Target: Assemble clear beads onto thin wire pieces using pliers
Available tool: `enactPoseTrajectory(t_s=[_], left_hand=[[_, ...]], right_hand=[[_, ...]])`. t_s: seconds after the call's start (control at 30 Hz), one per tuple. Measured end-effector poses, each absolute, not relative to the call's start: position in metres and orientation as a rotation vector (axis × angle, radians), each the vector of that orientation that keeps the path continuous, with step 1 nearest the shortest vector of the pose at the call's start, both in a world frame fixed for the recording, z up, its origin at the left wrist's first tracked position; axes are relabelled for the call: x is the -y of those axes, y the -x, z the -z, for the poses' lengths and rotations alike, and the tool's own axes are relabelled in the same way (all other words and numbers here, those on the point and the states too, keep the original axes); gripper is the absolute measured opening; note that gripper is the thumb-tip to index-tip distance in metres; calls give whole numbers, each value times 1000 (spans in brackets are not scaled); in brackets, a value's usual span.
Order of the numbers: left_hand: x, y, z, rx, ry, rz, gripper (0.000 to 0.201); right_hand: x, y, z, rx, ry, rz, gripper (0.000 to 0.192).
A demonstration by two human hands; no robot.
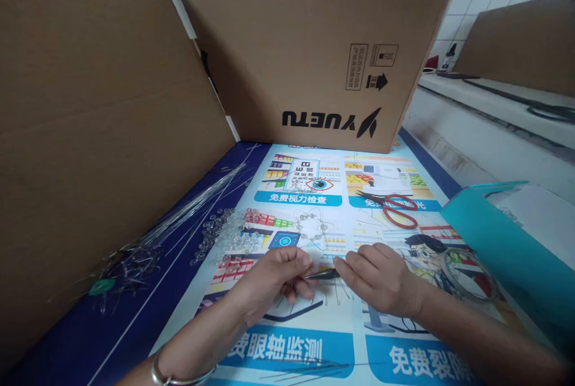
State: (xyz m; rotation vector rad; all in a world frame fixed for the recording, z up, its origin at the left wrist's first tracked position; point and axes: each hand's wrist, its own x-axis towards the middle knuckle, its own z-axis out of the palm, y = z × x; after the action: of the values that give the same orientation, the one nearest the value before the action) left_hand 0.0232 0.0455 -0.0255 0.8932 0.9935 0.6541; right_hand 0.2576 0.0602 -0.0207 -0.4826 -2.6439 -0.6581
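Observation:
My right hand is closed around a pair of pliers; their dark, narrow nose points left. At that tip, my left hand pinches thumb against fingers on something thin, perhaps wire, too fine to make out. Just beyond both hands lies a ring of clear beads on wire, with thin loops sticking out around it. Several short bent wires rest between and below the hands. A pile of clear beads spreads beyond my left hand.
Red-handled scissors lie beyond my right hand. A coil of wire and a teal box are at the right. Long straight wires run along the left cardboard wall. More wires lie at the near edge.

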Motion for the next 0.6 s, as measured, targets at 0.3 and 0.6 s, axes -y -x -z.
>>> enactPoseTrajectory(t_s=[0.3,0.6], left_hand=[[-47,-21,32,-1019,-858,-683,30],[-47,-21,29,-1047,-829,-702,28]], right_hand=[[-60,-257,22,2649,454,694,29],[-57,-257,20,2652,456,669,29]])
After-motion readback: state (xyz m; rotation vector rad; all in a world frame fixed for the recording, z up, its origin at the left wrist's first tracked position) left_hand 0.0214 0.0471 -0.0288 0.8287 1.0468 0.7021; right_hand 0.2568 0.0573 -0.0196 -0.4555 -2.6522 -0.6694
